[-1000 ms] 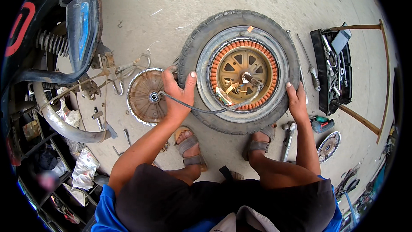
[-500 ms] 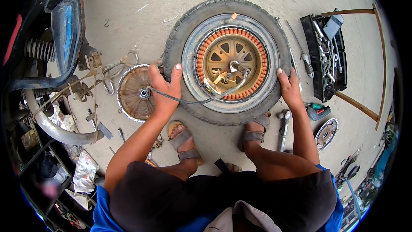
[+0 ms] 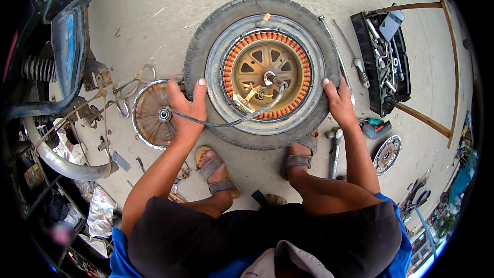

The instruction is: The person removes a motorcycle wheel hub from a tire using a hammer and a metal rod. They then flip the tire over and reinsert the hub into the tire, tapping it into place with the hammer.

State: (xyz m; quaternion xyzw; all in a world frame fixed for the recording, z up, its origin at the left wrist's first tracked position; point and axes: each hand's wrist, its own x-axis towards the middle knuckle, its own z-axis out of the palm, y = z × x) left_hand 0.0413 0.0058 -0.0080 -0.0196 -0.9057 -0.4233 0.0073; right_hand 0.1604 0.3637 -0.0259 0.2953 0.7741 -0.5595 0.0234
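Observation:
Between my two hands is a wheel with a black tyre (image 3: 314,31), its open hub facing up. Inside the hub, a ring of copper coils (image 3: 230,63) circles a brownish spoked stator plate with a central axle. From the axle a black cable (image 3: 226,124) curves left, passing by my left thumb and wrist. My left hand (image 3: 191,110) is closed on the tyre's left side, thumb on top and fingers mostly hidden. My right hand (image 3: 339,105) grips the right side, its thumb on the sidewall. A round metal hub cover (image 3: 150,118) lies left, partly behind my left hand.
Right of the wheel stand a black toolbox (image 3: 363,67) of wrenches and sockets, a screwdriver (image 3: 360,73), a power tool (image 3: 377,129) and a round metal disc (image 3: 387,155). A ratchet-like tool (image 3: 335,153) lies by my right forearm. Vehicle parts (image 3: 72,56) crowd the left.
The whole view has shifted slightly, so things appear a little further left. Both hands keep the same hold on the wheel.

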